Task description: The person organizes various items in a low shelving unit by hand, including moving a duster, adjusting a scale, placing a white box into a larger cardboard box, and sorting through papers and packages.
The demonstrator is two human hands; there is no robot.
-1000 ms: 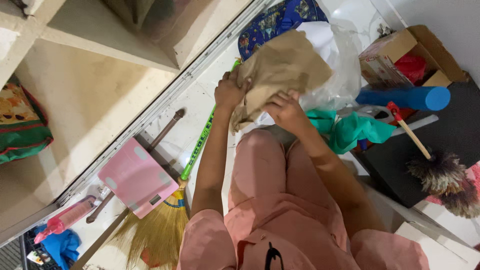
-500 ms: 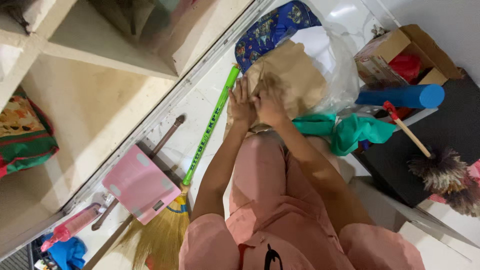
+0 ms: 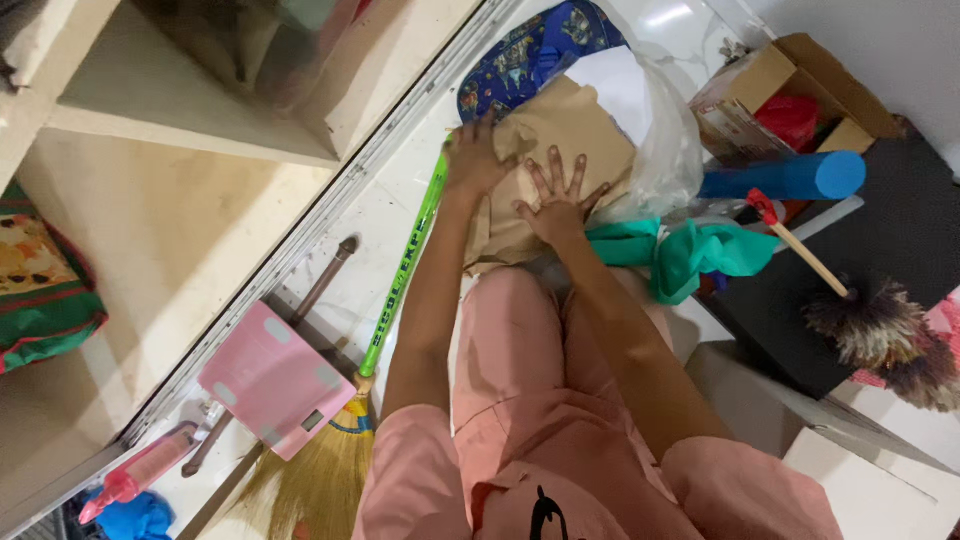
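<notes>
A crumpled brown paper bag (image 3: 560, 130) lies on the white floor in front of my knees. My right hand (image 3: 556, 202) presses flat on it with the fingers spread. My left hand (image 3: 474, 155) rests on the bag's left edge, fingers curled over the paper. I wear pink clothes and kneel low. A clear plastic bag with white contents (image 3: 660, 130) sits just behind the paper, and a blue patterned cloth (image 3: 530, 50) lies beyond that.
A broom with a green handle (image 3: 405, 262) and straw bristles lies to the left, beside a pink scale (image 3: 272, 380). Teal cloth (image 3: 700, 255), a blue foam roller (image 3: 790, 177), a feather duster (image 3: 870, 325) and a cardboard box (image 3: 800, 90) stand right. A wooden shelf unit (image 3: 180, 180) fills the left.
The brown paper bag was held up in both hands; it has come down onto the floor. My right hand has opened flat on top of it, and the view has leaned closer.
</notes>
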